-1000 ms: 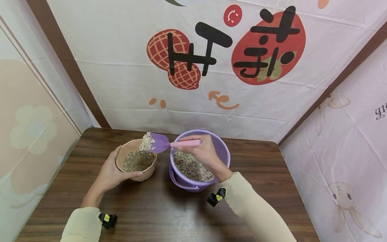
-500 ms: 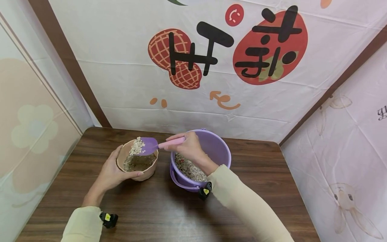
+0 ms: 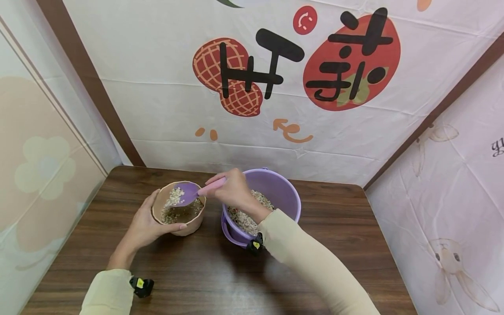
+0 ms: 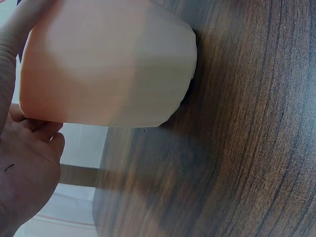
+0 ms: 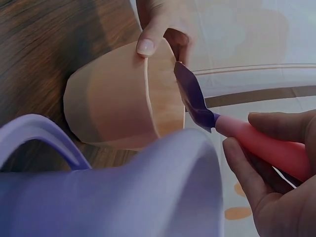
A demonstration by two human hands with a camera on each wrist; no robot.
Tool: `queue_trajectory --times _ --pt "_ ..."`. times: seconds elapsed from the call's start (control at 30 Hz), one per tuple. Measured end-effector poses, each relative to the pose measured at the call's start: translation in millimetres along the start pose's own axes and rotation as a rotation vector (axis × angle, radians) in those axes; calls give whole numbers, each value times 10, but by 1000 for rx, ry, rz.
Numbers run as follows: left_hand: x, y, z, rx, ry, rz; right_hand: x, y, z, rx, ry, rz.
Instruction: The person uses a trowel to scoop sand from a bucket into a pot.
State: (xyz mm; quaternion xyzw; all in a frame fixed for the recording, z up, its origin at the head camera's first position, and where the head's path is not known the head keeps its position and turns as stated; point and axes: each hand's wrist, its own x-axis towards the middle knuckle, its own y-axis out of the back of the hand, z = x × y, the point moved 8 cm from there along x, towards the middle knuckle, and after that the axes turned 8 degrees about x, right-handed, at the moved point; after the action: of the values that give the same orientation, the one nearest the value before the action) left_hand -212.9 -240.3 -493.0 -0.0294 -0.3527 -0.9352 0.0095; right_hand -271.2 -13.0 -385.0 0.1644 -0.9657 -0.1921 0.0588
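Since my scoop (image 3: pixel 189 192) has dipped lower over the pot (image 3: pixel 192 227), just L of the bucket (image 3: pixel 282 192), its grain mix (image 3: pixel 175 197) is prob. tipping in. R hand (image 3: pixel 233 188) pinches the handle (image 3: pixel 212 186); L hand (image 3: pixel 141 224) curls round the pot.

The left hand (image 4: pixel 29 177) grips a smooth peach pot (image 4: pixel 108 64) near its rim end, the thumb (image 4: pixel 22 22) reaching along one side and the curled fingers (image 4: pixel 53 134) bent against the other. Away from the fingers, the pot's plain wall runs out to its faceted base (image 4: pixel 190 59), beyond which spreads the dark, wood-grained desk (image 4: pixel 252 123), shadowed close to the pot. Just past the fingers shows a pale backdrop (image 4: pixel 81 145), crossed by a brown band (image 4: pixel 76 176).
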Motion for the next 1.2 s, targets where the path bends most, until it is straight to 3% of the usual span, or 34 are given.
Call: queue_trajectory --times 0.7,0.9,1.1,1.2 --pt "-9 -17 10 -11 -1 -10 86 -113 -297 -364 112 -70" --pt "-3 -17 15 -3 2 -7 54 19 -292 -309 104 -38" --pt "-4 -15 18 0 5 -8 -26 231 -320 -192 118 -11" --pt "-9 -11 18 -2 2 -6 -81 348 -299 -84 85 -6"
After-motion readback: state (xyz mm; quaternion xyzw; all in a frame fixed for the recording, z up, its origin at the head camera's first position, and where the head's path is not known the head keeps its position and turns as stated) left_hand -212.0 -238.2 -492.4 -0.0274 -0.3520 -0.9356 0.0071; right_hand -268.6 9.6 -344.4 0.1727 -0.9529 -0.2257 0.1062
